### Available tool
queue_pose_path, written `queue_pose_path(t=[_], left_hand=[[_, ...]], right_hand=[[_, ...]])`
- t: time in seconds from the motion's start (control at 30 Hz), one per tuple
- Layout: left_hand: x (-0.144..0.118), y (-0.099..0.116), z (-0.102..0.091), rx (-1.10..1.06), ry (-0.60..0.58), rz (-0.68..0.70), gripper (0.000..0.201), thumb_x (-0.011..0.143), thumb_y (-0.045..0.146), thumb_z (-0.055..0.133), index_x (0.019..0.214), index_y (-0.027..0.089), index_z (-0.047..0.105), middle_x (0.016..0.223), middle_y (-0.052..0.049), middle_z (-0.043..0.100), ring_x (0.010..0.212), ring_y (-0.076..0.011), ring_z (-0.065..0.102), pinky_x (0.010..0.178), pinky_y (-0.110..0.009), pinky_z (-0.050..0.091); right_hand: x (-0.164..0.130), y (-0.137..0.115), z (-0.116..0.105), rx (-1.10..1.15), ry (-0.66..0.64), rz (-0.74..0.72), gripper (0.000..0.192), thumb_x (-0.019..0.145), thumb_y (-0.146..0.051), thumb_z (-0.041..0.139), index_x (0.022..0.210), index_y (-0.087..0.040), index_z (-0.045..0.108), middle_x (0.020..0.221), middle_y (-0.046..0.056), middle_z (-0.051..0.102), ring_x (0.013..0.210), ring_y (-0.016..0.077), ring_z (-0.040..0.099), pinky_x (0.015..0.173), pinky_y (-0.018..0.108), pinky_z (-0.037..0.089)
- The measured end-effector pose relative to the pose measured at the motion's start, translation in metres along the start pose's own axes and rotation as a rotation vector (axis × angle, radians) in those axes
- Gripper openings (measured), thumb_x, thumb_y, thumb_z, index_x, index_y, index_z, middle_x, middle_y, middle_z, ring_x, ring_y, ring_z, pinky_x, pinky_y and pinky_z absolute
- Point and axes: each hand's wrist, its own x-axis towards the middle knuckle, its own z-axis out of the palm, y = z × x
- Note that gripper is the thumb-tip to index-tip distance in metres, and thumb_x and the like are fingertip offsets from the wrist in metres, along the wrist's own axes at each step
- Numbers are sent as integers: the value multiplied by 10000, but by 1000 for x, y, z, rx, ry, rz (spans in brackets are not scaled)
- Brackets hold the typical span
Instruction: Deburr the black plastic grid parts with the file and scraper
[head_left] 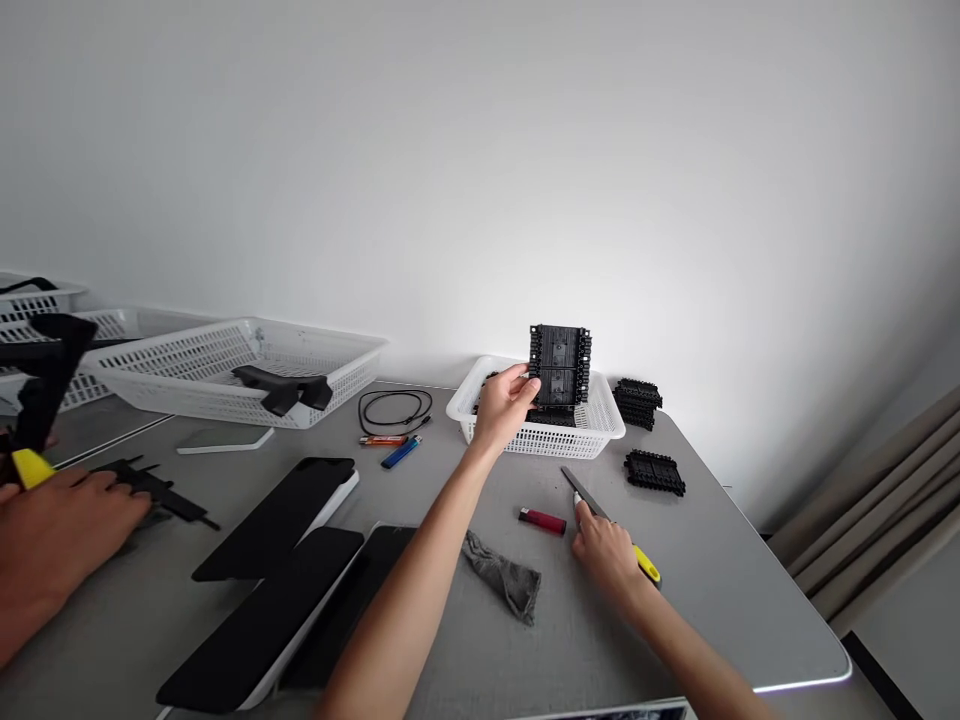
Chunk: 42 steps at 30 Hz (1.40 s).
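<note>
My left hand (508, 405) grips a black plastic panel with toothed side edges (560, 365), holding it upright above a white basket (544, 438). More black parts lie inside the basket, partly hidden. Low over the table, my right hand (604, 548) has its fingers closed around a small white-tipped thing (577, 498), mostly covered by the fingers. Under or against that hand lies a long grey-bladed tool with a yellow handle (646, 566); whether it is gripped too is unclear. A red lighter (542, 521) and a crumpled grey cloth (506, 577) lie nearby.
Similar black panels stand in a stack (637, 403), with another single panel (655, 472) nearer. Left are orange and blue lighters (402, 452), a black cable (394, 408), black-topped slabs (270, 610) and a larger basket (330, 355). Another person's hand (67, 530) works at far left.
</note>
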Motion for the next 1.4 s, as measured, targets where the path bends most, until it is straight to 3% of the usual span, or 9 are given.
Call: queue_pose_path(t=[0.17, 0.27, 0.37, 0.57, 0.7, 0.87, 1.1, 1.23, 1.4], left_hand=[[-8, -20, 4, 3, 25, -54, 696, 686, 509, 778, 1222, 95, 615, 1089, -164, 714, 1014, -307, 680, 700, -363, 608], [-20, -38, 1, 0, 38, -96, 671, 688, 475, 788, 1216, 98, 617, 1138, -174, 699, 1057, -318, 666, 710, -367, 610], [-36, -61, -5, 11, 53, -151, 623, 699, 436, 790, 1200, 106, 625, 1186, -175, 682, 1076, -310, 659, 732, -373, 611], [-67, -115, -22, 7, 42, -320, 586, 683, 401, 799, 1164, 113, 627, 1183, -159, 686, 1100, -278, 648, 733, -355, 606], [-79, -136, -26, 8, -46, -369, 643, 633, 457, 813, 1145, 110, 638, 1066, -145, 727, 994, -279, 687, 679, -340, 596], [-86, -140, -22, 43, -110, -371, 683, 636, 512, 796, 1166, 112, 637, 981, -137, 741, 903, -281, 704, 699, -383, 596], [-92, -140, -21, 89, -127, -342, 683, 679, 539, 764, 1199, 117, 626, 1031, -155, 735, 879, -298, 711, 696, -399, 596], [-92, -147, -23, 112, -166, -303, 660, 717, 559, 726, 1193, 116, 615, 1043, -164, 734, 868, -294, 713, 693, -395, 601], [-91, -160, -28, 113, -189, -230, 613, 741, 556, 713, 1172, 132, 612, 1068, -157, 730, 924, -289, 706, 741, -391, 602]], right_hand=[[0, 19, -9, 505, 237, -160, 436, 891, -242, 375, 1234, -175, 636, 699, 23, 672, 643, 191, 645, 626, 258, 461], [-1, 30, -15, 701, 492, -199, 455, 892, -313, 385, 1209, -125, 651, 824, 67, 708, 674, 196, 657, 646, 276, 503], [8, 32, -20, 788, 770, -174, 414, 874, -340, 432, 1190, -146, 614, 1014, 114, 721, 914, 220, 687, 853, 328, 518], [51, 19, -23, 1074, 954, -73, 385, 914, -425, 388, 1198, -181, 477, 1003, 109, 706, 942, 189, 702, 882, 351, 520], [61, 16, -2, 1118, 948, 23, 433, 916, -510, 406, 1182, -176, 475, 929, 94, 656, 805, 190, 678, 801, 356, 532], [47, 15, 18, 1106, 921, -5, 436, 889, -574, 462, 1089, -196, 543, 957, 101, 602, 863, 222, 644, 820, 403, 522], [38, 5, 12, 1328, 599, -299, 423, 892, -599, 467, 962, -209, 616, 729, 39, 653, 618, 176, 644, 612, 333, 528], [41, 4, 12, 1270, 488, -259, 398, 849, -585, 578, 826, -190, 619, 583, 12, 647, 538, 165, 639, 566, 292, 516], [43, 6, 17, 1181, 463, -252, 418, 851, -604, 581, 773, -194, 604, 598, 28, 689, 549, 177, 672, 541, 275, 512]])
